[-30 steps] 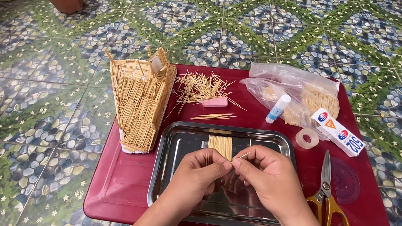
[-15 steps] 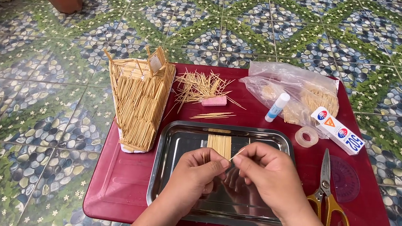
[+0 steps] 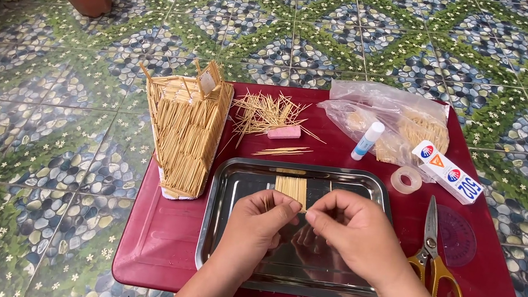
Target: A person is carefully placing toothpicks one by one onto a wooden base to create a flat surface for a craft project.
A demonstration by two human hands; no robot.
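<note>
Where the red table [image 3: 157,248] carries a steel tray [image 3: 221,228], a toothpick house [image 3: 188,131] is seen at its left and scissors [image 3: 432,261] at its right; over the tray, a flat toothpick panel [image 3: 290,190] is pinched between left hand [image 3: 257,222] and right hand [image 3: 356,231], both grips clenched on it.

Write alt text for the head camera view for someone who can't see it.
Two bare hands, left hand and right hand, meet over a steel tray, pinching a small panel of toothpicks. The tray sits on a red table beside a toothpick house model, loose toothpicks and scissors.
</note>
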